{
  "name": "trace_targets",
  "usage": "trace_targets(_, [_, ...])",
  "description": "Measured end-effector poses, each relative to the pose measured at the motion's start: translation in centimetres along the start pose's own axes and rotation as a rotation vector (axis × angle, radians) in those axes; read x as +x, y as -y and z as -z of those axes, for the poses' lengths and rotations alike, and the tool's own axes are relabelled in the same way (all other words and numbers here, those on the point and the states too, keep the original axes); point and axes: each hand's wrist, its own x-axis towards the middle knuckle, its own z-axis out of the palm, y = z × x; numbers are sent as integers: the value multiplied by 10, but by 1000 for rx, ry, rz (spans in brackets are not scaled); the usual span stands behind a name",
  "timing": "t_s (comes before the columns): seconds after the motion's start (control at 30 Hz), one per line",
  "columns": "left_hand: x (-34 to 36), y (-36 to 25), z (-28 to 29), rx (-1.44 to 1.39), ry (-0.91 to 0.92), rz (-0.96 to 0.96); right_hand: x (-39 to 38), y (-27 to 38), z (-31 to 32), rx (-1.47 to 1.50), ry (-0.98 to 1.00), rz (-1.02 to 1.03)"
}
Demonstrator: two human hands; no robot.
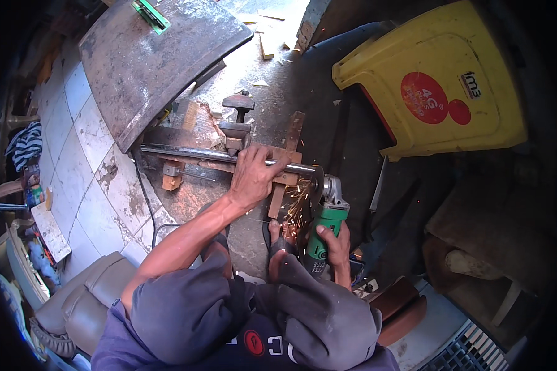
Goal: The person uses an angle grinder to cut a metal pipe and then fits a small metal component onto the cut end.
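My left hand (255, 175) is closed over a long, shiny metal pipe (189, 152), pressing it against a wooden bar beneath. In my right hand (335, 246) is a green angle grinder (327, 229), its fingers wrapped round the body. The grinder's disc (319, 180) stands at the pipe's right end, and orange sparks (296, 207) stream down from there toward my feet. Just beyond my left hand, a rusty metal clamp (236, 117) rises behind the pipe. The exact contact of disc and pipe is hard to make out.
A dark, worn panel (161, 62) with a green object (150, 15) on it lies at the far left. To the far right stands a yellow plastic stool (442, 80). A black cord (145, 195) crosses the tiles; a long blade (377, 185) lies right of the grinder.
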Motion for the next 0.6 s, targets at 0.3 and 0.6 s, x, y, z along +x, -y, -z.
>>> trace_targets(0.3, [-2, 0, -4, 9, 19, 14, 1, -13, 1, -33, -56, 56])
trace_targets(0.6, [-1, -3, -4, -4, -48, 24, 1, -13, 8, 71, 3, 124])
